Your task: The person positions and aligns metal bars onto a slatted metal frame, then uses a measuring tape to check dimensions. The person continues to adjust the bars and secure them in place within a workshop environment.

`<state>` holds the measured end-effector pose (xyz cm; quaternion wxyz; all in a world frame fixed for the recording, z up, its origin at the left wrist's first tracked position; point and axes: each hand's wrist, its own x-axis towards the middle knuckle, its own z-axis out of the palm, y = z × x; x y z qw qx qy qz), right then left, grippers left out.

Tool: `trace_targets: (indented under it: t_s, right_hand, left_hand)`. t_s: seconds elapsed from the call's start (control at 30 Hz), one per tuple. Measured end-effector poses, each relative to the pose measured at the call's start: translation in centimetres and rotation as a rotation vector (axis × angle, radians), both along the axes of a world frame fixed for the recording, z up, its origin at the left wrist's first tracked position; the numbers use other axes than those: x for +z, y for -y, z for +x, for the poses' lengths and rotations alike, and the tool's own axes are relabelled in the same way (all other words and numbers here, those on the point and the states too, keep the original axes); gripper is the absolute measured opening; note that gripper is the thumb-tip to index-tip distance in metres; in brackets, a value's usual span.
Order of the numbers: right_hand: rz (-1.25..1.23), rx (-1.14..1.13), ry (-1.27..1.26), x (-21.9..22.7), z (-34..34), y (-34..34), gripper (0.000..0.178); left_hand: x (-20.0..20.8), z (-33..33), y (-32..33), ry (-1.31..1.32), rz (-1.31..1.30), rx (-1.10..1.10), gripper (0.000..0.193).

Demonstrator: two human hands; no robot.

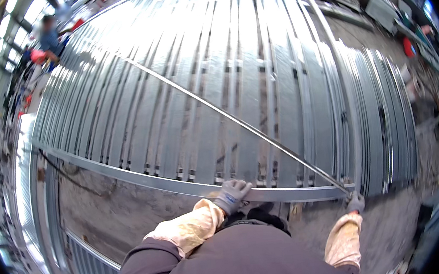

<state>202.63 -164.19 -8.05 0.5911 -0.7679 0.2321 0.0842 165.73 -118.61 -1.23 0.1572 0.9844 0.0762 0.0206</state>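
A large metal frame spreads out before me, its near rail point(155, 184) crossing just in front of my body. Wearing a grey glove, my left hand point(233, 195) is on top of this rail with its fingers curled over it. At the frame's near right corner, my gloved right hand point(356, 203) is closed at the near end of a long thin strip point(228, 116). That strip runs diagonally over the frame toward the far left; whether it is a rod or a measuring tape I cannot tell. My right fingers are partly hidden.
Many parallel galvanized slats point(174, 109) fill the frame. More metal profiles point(378, 120) lie stacked beyond its right rail point(342, 70). Another person point(50, 37) is at the far left corner. A dark cable point(77, 181) hangs near the left end; corrugated sheet point(92, 273) lies lower left.
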Motion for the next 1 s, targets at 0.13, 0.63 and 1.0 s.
trace_targets:
  t_s: [0.13, 0.63, 1.0]
  right_hand:
    - [0.080, -0.075, 0.000, -0.7, 0.9, 1.0, 0.012]
    - [-0.048, -0.224, -0.096, -2.0, 0.8, -0.3, 0.012]
    - [-0.407, -0.028, 0.123, 3.0, -1.2, 3.0, 0.019]
  left_hand:
    - [1.1, -0.7, -1.1, 0.058, -0.083, -0.017, 0.068]
    - [2.4, -19.9, -21.4, 0.184, -0.205, 2.139, 0.094]
    - [-2.0, -6.0, -24.5, -0.051, 0.015, 1.722, 0.096]
